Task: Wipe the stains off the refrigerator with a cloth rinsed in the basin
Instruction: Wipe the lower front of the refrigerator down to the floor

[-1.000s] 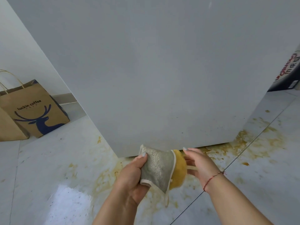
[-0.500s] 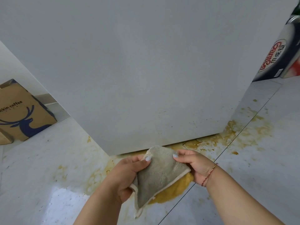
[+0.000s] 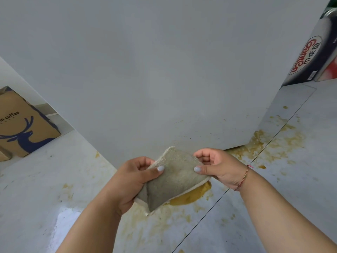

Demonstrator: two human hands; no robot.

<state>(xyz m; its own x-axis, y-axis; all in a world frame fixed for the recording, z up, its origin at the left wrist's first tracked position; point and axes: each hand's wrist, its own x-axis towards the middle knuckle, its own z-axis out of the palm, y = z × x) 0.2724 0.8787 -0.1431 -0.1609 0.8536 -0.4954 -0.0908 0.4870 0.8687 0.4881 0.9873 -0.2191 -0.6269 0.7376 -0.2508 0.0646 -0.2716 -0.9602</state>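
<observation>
Holding the cloth [image 3: 173, 181] at lower centre of the frame, you pinch it with both thumbs: left hand [image 3: 131, 179] on its left edge, right hand [image 3: 217, 167] on its top right corner. It looks soft, light and floppy; fold it and grip near the middle before wiping the refrigerator [image 3: 164, 79] specks above.

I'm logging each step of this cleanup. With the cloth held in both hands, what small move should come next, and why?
Probably press the cloth onto the fridge's lower panel: both hands pinch it folded, grey side out, just below the dark specks.
</observation>
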